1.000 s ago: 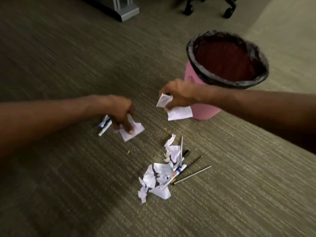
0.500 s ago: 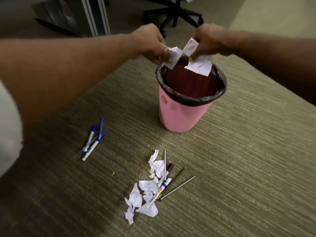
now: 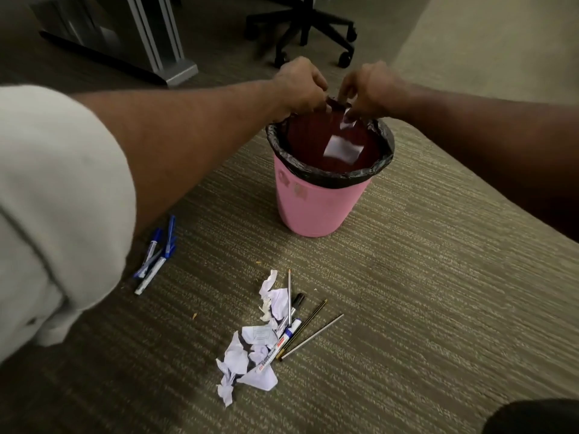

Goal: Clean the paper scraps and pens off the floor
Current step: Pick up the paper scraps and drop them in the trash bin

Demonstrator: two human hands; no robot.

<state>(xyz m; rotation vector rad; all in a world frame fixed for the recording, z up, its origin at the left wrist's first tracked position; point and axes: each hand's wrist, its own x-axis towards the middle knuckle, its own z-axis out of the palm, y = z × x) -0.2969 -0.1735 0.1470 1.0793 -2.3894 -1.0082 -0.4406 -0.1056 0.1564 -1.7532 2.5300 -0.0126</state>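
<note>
Carpeted office floor (image 3: pixel 438 277): both hands over the pink bin (image 3: pixel 316 208) to drop scraps, left hand (image 3: pixel 299 86) loosely curled and apparently empty, right hand (image 3: pixel 369 89) pinching a scrap (image 3: pixel 347 122), one scrap (image 3: pixel 343 151) falling inside, crumpled scraps (image 3: pixel 250 355), mixed pens (image 3: pixel 300 327) and blue pens (image 3: pixel 156 255) on the floor.

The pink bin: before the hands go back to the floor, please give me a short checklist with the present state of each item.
1. Pink bin upright on the carpet: ok.
2. Black liner folded over the rim: ok.
3. Scrap inside the bin mouth: ok.
4. Right hand empty: not ok, a white piece shows at its fingertips.
5. Left hand empty: cannot tell, fingers curl away.
6. Floor cleared: not ok, the paper pile and blue pens remain.
</note>
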